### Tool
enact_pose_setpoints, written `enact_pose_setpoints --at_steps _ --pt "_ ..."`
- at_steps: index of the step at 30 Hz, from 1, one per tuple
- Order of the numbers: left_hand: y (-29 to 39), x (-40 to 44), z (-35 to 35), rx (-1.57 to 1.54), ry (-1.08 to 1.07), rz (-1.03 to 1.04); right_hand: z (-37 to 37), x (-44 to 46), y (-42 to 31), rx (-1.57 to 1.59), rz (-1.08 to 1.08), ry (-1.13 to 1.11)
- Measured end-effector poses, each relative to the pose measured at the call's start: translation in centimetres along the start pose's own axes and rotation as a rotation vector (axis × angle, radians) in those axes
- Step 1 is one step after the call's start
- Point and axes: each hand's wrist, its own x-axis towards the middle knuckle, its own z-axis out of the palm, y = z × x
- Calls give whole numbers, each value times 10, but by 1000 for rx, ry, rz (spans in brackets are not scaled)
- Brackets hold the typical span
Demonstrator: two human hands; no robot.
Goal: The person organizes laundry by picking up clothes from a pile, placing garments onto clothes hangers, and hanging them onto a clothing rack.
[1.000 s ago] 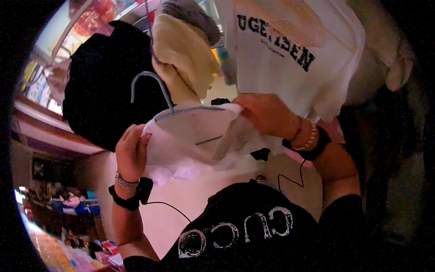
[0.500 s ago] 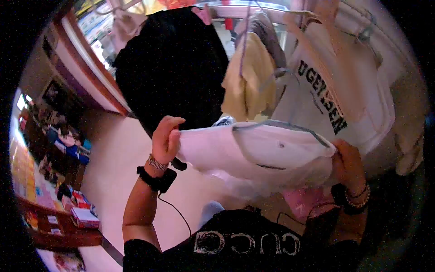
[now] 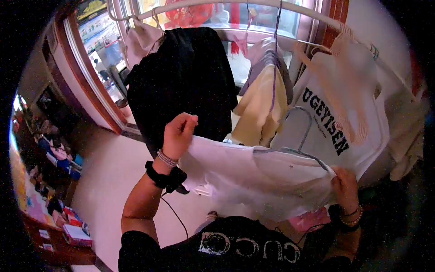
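A white shirt [image 3: 253, 177] is stretched sideways between my two hands. My left hand [image 3: 179, 133] is closed at its left shoulder end, fingers curled in. At the opposite end, my right hand [image 3: 345, 186] pinches the cloth together with the end of a grey clothes hanger [image 3: 310, 154]. The hanger lies along the shirt's neckline, its hook standing up above the cloth; part of it is hidden inside the shirt. Just behind my left hand hangs a black garment [image 3: 186, 86].
A white rail [image 3: 217, 5] crosses the top. From it hang a yellow cloth [image 3: 260, 106], a white shirt with black lettering [image 3: 324, 120] and a peach hanger [image 3: 340, 86]. A pink item [image 3: 310, 221] lies low on the right. Boxes [image 3: 77, 235] stand at the left.
The view has tilted up, showing more of the rail. The grey hanger's hook now stands more upright, and the shirt's neck opening looks narrower. Both hands stay at the shirt's ends.
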Motion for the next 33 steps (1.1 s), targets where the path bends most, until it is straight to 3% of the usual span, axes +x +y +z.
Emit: enact_pose_setpoints --at_steps 1,2,4,6,10,12,16,18,20,22,23,24,26,28,30,33 --pt "4 3 3 -9 29 165 2 7 -9 4 32 27" --pt "13 5 3 -24 30 182 2 15 -19 7 63 58" --pt "29 7 -2 440 120 729 4 22 -33 20 76 60" --pt "11 2 -1 452 -75 624 8 25 -52 42 95 52" --pt "-21 26 -29 428 8 777 4 38 -91 84 141 -134" --pt "-26 40 -45 375 114 865 1 46 -98 301 -11 -344" --pt "-29 68 -52 203 102 938 -8 48 -104 399 -158 -538" --pt "-27 79 -39 109 -33 841 -9 37 -122 915 167 -733" --pt "-24 90 -22 104 -116 767 -11 30 -142 975 155 -627" --pt "-21 100 -10 -17 -35 743 -7 19 -155 1432 425 -276" --pt "-22 105 -8 -30 -41 754 -16 34 -177 1475 577 -205" --pt "-24 109 -7 -111 6 694 -17 41 -188 1472 580 -186" --pt "-31 113 -9 -196 38 638 -13 53 -203 1732 401 75" --pt "-43 111 -19 9 84 548 -9 70 -211 1793 313 202" --pt "-55 111 -28 89 81 545 -6 88 -217 1756 307 269" --pt "-72 114 -40 481 86 576 -1 124 -223 1678 328 316"
